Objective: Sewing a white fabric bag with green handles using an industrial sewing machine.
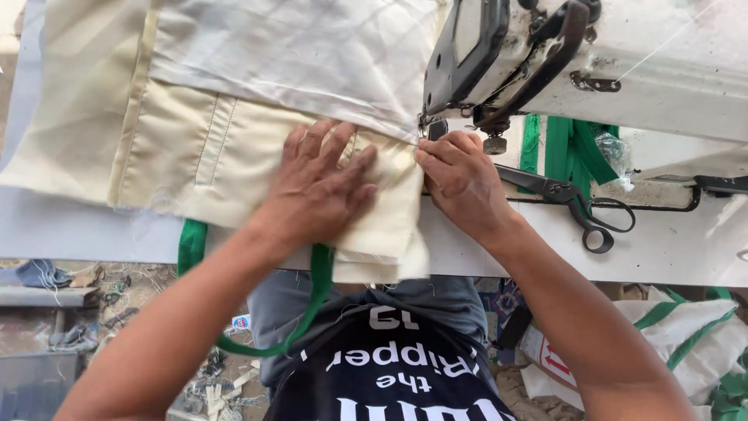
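Cream cloth (234, 148) spreads over the white table (678, 249), feeding the sewing machine (545, 54) | left hand (319, 183) flat, fingers splayed, pinning it smooth | right hand (460, 179) fingers together, steering the edge by the needle | scissors (580, 206) within reach

Under my left hand (319, 183), matt cream woven cloth (226, 156); beside it, the sewing machine (623, 62) in scuffed painted metal; scissors (576, 204) of dull dark metal.
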